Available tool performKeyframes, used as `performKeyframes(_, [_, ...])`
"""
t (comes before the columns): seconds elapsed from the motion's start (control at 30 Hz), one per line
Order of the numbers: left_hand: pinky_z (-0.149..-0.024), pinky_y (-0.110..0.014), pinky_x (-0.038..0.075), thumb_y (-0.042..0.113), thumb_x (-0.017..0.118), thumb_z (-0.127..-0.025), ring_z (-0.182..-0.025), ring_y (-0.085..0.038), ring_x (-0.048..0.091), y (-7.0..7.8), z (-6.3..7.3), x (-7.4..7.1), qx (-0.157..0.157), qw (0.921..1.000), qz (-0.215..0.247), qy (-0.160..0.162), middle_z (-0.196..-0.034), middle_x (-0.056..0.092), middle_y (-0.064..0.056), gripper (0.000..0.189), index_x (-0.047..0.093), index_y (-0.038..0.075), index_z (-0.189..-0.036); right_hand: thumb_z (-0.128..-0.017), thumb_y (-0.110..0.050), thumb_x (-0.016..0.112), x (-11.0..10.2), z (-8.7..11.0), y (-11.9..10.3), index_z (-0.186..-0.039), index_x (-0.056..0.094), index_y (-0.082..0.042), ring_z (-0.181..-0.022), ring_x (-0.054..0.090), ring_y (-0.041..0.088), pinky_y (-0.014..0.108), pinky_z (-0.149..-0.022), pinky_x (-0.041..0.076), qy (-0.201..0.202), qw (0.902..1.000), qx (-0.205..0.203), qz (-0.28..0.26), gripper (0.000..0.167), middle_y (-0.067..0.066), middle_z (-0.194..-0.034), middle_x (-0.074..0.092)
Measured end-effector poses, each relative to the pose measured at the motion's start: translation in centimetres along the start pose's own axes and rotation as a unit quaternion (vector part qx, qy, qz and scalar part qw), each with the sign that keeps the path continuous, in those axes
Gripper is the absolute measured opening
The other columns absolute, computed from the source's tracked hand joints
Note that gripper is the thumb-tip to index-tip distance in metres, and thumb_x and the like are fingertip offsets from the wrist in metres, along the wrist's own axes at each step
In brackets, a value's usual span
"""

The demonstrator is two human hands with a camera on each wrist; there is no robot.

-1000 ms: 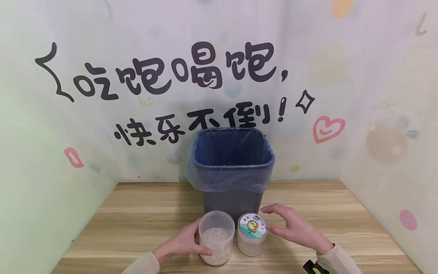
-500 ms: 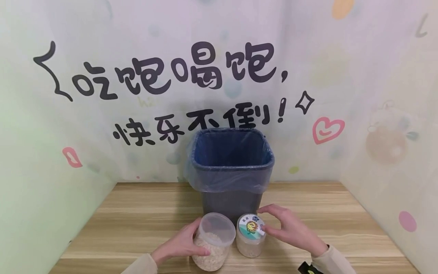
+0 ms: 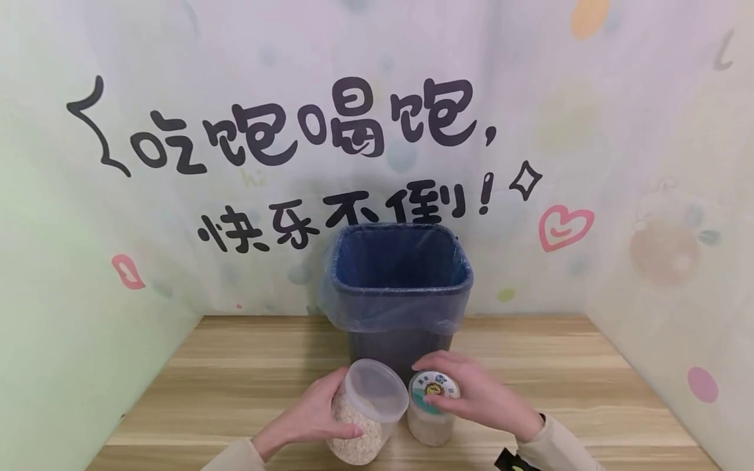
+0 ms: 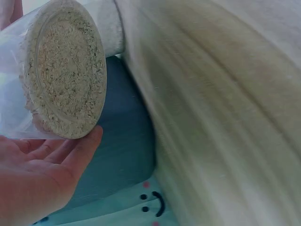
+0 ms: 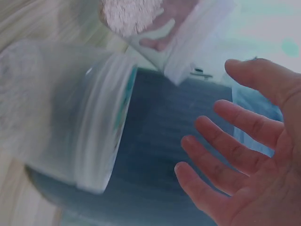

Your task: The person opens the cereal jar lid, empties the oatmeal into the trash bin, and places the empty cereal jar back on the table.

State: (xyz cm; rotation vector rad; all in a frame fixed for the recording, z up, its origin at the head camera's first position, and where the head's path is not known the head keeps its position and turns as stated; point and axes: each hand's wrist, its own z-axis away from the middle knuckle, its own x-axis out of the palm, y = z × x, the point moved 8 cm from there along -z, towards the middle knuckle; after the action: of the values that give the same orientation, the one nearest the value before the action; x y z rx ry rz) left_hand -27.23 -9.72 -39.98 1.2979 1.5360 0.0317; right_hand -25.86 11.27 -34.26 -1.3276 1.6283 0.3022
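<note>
My left hand grips an uncapped clear plastic jar, which leans to the right. Pale flaky bits fill its lower part. In the left wrist view the jar's round bottom shows whole, with fingertips at its edge. Beside it a smaller lidded jar stands upright; its round lid bears a sunflower picture on white and green. My right hand hovers over that lid. In the right wrist view the right hand has its fingers spread, apart from the lidded jar.
A blue bin with a clear liner bag over its rim stands right behind both jars. The wood-grain tabletop runs back to a printed wall covering. A dark strap sits by the right sleeve.
My left hand has tipped the uncapped jar from upright toward the right. My right hand has moved left, from beside the lidded jar to over its lid.
</note>
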Motion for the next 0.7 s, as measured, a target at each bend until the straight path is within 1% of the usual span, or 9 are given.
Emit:
performKeyframes(0.1, [-0.083,-0.034,0.049,0.036,0.083,-0.066,-0.096,-0.01,0.058,0.7,-0.2,-0.4,0.007,0.9999,-0.004,0.007,-0.105,0.062,0.003,0.07,0.054,0.006,-0.122,-0.088,-0.026,0.072,0.6,-0.9,-0.6,-0.126,0.057,-0.015,-0.11,0.057,0.015,0.033,-0.089,0.048,-0.019,0.9998,0.009,-0.003,0.042,-0.007,-0.122,0.058])
performKeyframes(0.23, [-0.082,-0.033,0.05,0.039,0.083,-0.064,-0.095,-0.011,0.057,1.7,-0.6,-0.7,0.015,0.9994,-0.029,0.008,-0.105,0.061,0.003,0.071,0.055,0.007,-0.121,-0.085,-0.034,0.074,1.2,-2.0,-1.2,-0.131,0.054,-0.013,-0.117,0.053,0.013,0.034,-0.093,0.047,-0.038,0.9989,0.02,-0.022,0.054,-0.005,-0.128,0.056])
performKeyframes(0.4, [-0.083,-0.034,0.05,0.044,0.083,-0.064,-0.099,-0.012,0.057,2.5,-1.0,-0.8,0.001,0.9964,-0.084,0.008,-0.111,0.059,0.004,0.075,0.055,0.008,-0.123,-0.082,-0.039,0.075,1.7,-2.7,-1.6,-0.138,0.047,-0.011,-0.12,0.05,0.02,0.037,-0.094,0.046,-0.056,0.9967,0.016,-0.056,0.069,0.001,-0.134,0.052])
performKeyframes(0.43, [-0.083,-0.034,0.05,0.045,0.083,-0.064,-0.099,-0.012,0.057,2.7,-1.1,-0.8,-0.003,0.9959,-0.09,0.008,-0.112,0.058,0.004,0.075,0.054,0.008,-0.124,-0.081,-0.04,0.075,1.9,-2.7,-1.6,-0.14,0.045,-0.012,-0.12,0.05,0.021,0.036,-0.092,0.048,-0.061,0.9956,0.02,-0.068,0.072,0.002,-0.135,0.05])
performKeyframes(0.5, [-0.082,-0.033,0.05,0.046,0.083,-0.063,-0.097,-0.012,0.057,3.0,-1.2,-0.8,-0.011,0.9949,-0.1,0.008,-0.111,0.057,0.005,0.076,0.054,0.009,-0.123,-0.08,-0.041,0.076,2.2,-2.6,-1.5,-0.143,0.041,-0.014,-0.12,0.049,0.023,0.034,-0.088,0.05,-0.074,0.992,0.036,-0.096,0.077,0.002,-0.138,0.047])
performKeyframes(0.63, [-0.076,-0.032,0.051,0.05,0.083,-0.061,-0.09,-0.012,0.057,3.8,-1.5,-0.9,-0.011,0.9914,-0.129,0.019,-0.109,0.056,0.004,0.079,0.054,0.008,-0.121,-0.08,-0.039,0.078,2.9,-2.5,-1.4,-0.149,0.032,-0.023,-0.12,0.047,0.023,0.029,-0.078,0.053,-0.088,0.9832,0.084,-0.136,0.085,0.002,-0.141,0.039])
performKeyframes(0.7, [-0.072,-0.032,0.052,0.053,0.081,-0.061,-0.087,-0.013,0.058,4.2,-1.5,-0.9,-0.006,0.9876,-0.154,0.029,-0.107,0.056,0.003,0.081,0.053,0.007,-0.121,-0.082,-0.04,0.076,3.0,-2.5,-1.6,-0.151,0.028,-0.026,-0.122,0.046,0.022,0.032,-0.081,0.052,-0.081,0.9864,0.088,-0.112,0.085,0.002,-0.142,0.037])
